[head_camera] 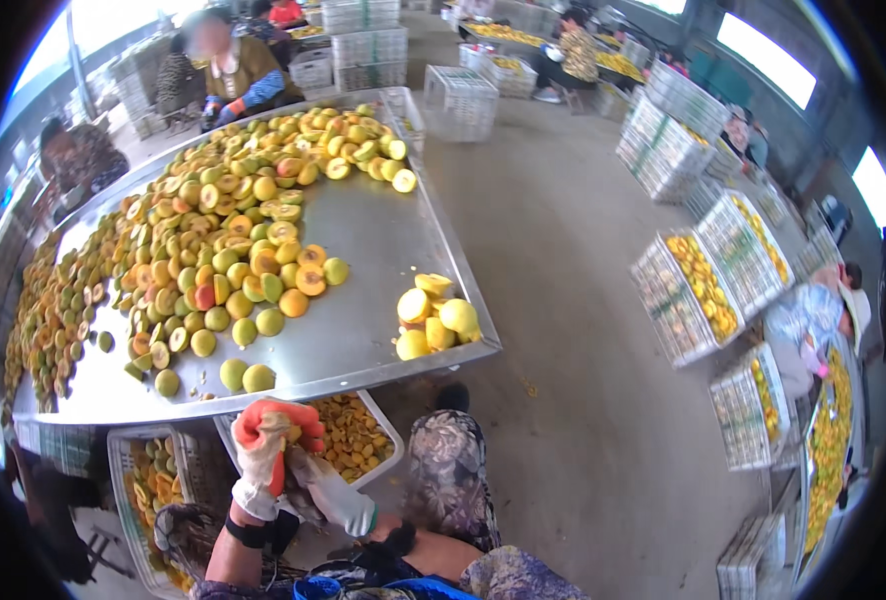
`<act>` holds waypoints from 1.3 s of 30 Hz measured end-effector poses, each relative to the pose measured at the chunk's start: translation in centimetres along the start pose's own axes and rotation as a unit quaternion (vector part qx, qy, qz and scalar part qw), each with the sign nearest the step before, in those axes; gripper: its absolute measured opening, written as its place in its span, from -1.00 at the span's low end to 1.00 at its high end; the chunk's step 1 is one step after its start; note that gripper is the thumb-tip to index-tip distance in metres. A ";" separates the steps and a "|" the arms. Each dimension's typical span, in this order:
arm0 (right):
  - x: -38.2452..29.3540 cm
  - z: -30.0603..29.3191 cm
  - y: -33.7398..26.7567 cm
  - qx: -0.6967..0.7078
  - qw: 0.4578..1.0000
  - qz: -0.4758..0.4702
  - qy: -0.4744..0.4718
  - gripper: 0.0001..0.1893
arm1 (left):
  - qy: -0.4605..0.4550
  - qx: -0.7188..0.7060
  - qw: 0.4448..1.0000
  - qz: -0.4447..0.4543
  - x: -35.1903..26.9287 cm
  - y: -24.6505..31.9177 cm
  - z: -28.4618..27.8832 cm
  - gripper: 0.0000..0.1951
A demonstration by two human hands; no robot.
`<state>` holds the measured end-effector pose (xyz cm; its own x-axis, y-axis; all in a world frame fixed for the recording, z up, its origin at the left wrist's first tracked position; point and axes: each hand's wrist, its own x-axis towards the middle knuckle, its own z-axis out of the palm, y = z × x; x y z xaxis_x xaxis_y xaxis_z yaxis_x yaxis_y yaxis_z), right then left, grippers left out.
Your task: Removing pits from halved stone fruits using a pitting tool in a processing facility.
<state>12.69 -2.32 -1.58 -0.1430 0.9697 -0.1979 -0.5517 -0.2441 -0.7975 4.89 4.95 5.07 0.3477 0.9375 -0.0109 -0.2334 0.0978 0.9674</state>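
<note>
My left hand [266, 442], in a white work glove with an orange-red coated palm, is raised just below the near edge of a metal table [383, 300]. Its fingers curl around a small yellow piece of fruit [293, 433], mostly covered by the glove. My right hand [334, 495], in a whitish glove with a greyish front, meets the left from below. Its fingertips are blurred, so whether they grip a tool or the fruit is unclear. Beneath both hands stands a white plastic crate [386, 427] of cut orange fruit pieces [353, 435].
Halved yellow-green peaches [210, 225] cover much of the table's left and back. A small pile of peaches [435, 319] sits at its right corner. Another fruit crate [120, 465] stands lower left. Across the table sits a co-worker [244, 75]; filled crates [687, 300] line the right.
</note>
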 end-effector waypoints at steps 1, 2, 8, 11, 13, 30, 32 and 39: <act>0.5 -0.8 1.7 -0.004 1.000 0.004 -0.012 -0.53 | -0.002 -0.014 1.000 -0.016 0.0 -0.1 -0.1 -0.55; 1.0 -1.3 3.5 -0.086 0.995 -0.058 0.016 -0.57 | -0.015 0.015 1.000 -0.011 0.0 -0.2 -0.5 -0.52; -0.9 -1.7 -1.3 -0.037 0.995 0.088 -0.023 -0.53 | -0.055 0.083 0.995 0.023 0.2 0.8 0.2 -0.61; -1.1 -1.5 -1.5 0.059 0.984 0.158 -0.053 -0.37 | -0.074 0.087 0.993 0.037 0.4 1.3 0.1 -0.76; -0.7 -1.5 -0.6 -0.028 0.999 0.034 -0.024 -0.36 | -0.065 0.040 0.997 0.033 0.2 1.0 -0.3 -0.76; -1.3 -1.5 -4.2 0.257 0.902 0.295 -0.183 -0.44 | -0.193 0.246 0.926 0.213 1.9 1.3 -3.6 -0.80; -1.6 -1.1 -4.3 0.183 0.926 0.309 -0.115 -0.44 | -0.213 0.303 0.903 0.219 1.6 1.0 -4.6 -0.80; -1.0 -2.1 -0.3 0.425 0.771 0.326 -0.343 -0.48 | -0.209 0.221 0.929 0.212 -0.2 2.6 -4.5 -0.82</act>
<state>14.72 -3.16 -2.29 -0.8584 0.4795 0.1823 -0.4762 -0.8770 0.0644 0.12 6.48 6.48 0.6537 0.6394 0.4047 -0.0670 -0.4838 0.8726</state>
